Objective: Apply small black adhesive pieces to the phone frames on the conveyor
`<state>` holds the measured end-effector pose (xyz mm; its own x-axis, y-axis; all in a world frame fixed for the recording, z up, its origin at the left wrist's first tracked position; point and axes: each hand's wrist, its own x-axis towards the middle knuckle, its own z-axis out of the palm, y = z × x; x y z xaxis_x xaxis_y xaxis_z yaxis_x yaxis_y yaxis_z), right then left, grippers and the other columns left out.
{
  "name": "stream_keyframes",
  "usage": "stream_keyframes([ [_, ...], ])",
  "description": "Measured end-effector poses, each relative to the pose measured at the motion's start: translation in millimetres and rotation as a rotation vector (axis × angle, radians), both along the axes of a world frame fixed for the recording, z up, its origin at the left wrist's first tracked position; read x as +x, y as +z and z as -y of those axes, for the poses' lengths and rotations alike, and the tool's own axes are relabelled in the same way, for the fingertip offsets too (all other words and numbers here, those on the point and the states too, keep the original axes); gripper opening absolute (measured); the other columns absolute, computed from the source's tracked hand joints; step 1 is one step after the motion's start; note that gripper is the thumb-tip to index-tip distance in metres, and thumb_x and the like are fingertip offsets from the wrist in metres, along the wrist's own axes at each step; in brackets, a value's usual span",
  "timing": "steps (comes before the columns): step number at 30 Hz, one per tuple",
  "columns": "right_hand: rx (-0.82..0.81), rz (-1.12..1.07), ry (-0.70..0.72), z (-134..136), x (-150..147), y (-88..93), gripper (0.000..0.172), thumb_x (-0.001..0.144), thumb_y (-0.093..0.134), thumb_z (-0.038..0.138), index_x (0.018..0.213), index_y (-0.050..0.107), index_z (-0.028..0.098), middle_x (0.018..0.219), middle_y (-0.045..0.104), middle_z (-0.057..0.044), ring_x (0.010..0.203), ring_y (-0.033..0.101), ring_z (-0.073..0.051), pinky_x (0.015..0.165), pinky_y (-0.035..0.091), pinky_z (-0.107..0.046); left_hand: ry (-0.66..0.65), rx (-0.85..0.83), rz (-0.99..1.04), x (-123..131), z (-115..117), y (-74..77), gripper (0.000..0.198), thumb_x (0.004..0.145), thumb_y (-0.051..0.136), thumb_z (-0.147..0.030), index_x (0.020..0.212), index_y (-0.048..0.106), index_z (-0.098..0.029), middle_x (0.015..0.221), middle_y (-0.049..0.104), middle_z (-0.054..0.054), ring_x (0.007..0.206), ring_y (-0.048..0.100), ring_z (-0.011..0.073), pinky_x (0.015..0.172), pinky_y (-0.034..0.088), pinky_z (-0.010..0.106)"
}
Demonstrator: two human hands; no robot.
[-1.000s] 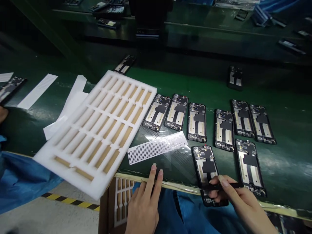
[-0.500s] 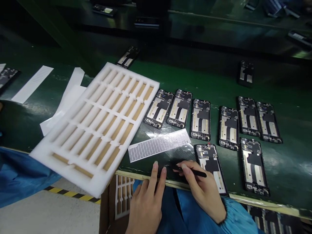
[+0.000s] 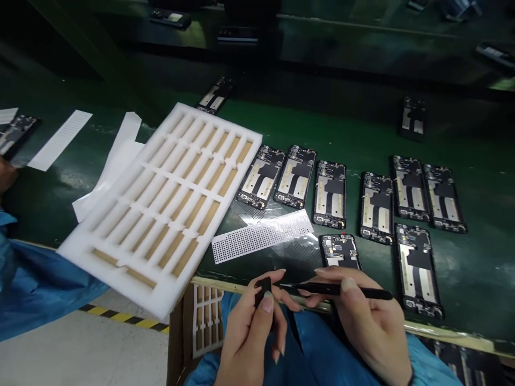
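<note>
Between thumb and fingers, my left hand (image 3: 251,332) pinches a small black part (image 3: 263,286) just above the table's front edge. My right hand (image 3: 372,316) is closed around black tweezers (image 3: 328,290), whose tips point left at that part; whether they touch it I cannot tell. Beyond my right fingers lies an opened phone (image 3: 340,250), its lower half hidden by the hand. A white sheet with rows of small black dots (image 3: 257,238) rests behind my left hand, partly over clear film (image 3: 303,249).
To the left, a white foam tray (image 3: 161,306) with long slots overhangs the table edge. Several opened phones (image 3: 330,195) lie across the green table (image 3: 289,120). Paper strips (image 3: 60,140) are farther left, near another person's hand (image 3: 7,174) and blue sleeve (image 3: 44,284).
My left hand has risen from the table and now pinches the small black part. The tweezers have come up with my right hand, their tips turned towards it.
</note>
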<state>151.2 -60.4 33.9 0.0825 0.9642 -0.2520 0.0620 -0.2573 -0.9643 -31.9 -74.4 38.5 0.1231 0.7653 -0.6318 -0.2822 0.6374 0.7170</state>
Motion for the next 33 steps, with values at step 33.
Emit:
stream_keyframes([
  [33, 0.519, 0.218, -0.441, -32, 50, -9.8, 0.024, 0.102, 0.057, 0.027, 0.094, 0.078, 0.022, 0.078, 0.079, -0.002, 0.063, 0.078, -0.020, 0.062, 0.067, -0.030, 0.174, 0.032, -0.127, 4, -2, -9.5, 0.037, 0.096, 0.053, -0.043, 0.113, 0.068, -0.014, 0.080, 0.071, 0.006, 0.046, 0.040, 0.0066, 0.044, 0.028, 0.021],
])
